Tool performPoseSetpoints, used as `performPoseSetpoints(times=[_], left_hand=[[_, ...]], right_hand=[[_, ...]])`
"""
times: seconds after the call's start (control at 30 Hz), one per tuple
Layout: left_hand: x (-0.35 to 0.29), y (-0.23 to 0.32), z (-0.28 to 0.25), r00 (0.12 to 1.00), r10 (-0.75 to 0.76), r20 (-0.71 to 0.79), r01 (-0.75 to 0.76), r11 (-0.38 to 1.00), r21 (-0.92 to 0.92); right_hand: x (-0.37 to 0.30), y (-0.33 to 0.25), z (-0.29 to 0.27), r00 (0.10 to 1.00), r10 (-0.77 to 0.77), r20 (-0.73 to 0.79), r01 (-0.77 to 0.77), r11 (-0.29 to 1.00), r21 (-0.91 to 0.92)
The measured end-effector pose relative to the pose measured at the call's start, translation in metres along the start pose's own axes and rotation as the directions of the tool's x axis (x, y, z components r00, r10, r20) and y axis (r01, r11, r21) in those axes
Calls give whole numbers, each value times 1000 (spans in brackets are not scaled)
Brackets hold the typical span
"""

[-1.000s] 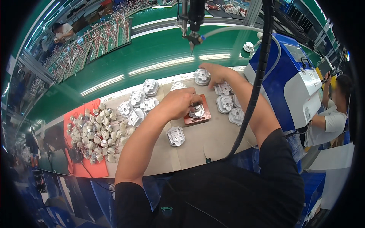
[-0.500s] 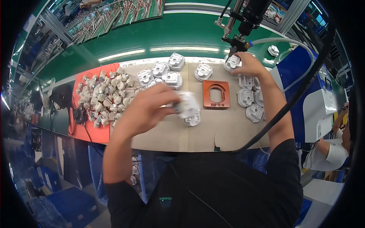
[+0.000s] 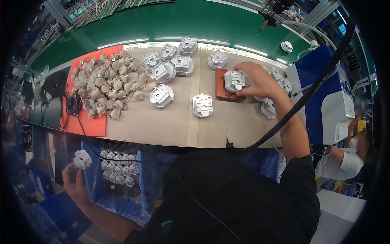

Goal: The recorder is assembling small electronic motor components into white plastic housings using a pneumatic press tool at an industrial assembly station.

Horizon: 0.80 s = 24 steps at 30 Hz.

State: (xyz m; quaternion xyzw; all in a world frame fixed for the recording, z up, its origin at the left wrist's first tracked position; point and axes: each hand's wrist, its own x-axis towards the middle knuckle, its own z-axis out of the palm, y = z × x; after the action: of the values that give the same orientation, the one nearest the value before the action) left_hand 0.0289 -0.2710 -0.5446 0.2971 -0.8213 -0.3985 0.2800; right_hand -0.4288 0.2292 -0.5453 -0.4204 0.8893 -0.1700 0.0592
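Pinched a white housing [image 3: 83,159] in the left hand [image 3: 75,179], out past the counter's [image 3: 162,126] near edge, near rows of white parts [image 3: 118,157] in a blue-lined bin [image 3: 145,173]. Gripped a second white housing [image 3: 234,81] with the right hand [image 3: 258,81], over the red block [image 3: 221,84] on the counter.

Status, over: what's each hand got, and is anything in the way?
Left hand: holding white part, away from table. Right hand: fingers around another white part on red block. Black cable crosses view of right forearm.
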Motion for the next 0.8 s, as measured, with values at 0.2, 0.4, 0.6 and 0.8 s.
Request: performPoseSetpoints(times=[0.2, 0.4, 0.6, 0.8], left_hand=[[-31, -115, -37, 982, -169, -83, 185, 947, 263], [-20, -145, 13, 970, -228, -82, 242, 904, 351], [-69, -223, 10, 911, -393, -127, 403, 778, 481], [-128, -254, 24, 754, -618, -220, 648, 648, 401]], right_hand=[[21, -11, 19, 994, -82, 70, 81, 996, 29], [2, -2, 1, 990, 70, 125, -77, 996, 47], [20, 10, 16, 962, 146, 232, -144, 989, -26], [21, 10, 6, 960, 130, 248, -120, 991, -55]])
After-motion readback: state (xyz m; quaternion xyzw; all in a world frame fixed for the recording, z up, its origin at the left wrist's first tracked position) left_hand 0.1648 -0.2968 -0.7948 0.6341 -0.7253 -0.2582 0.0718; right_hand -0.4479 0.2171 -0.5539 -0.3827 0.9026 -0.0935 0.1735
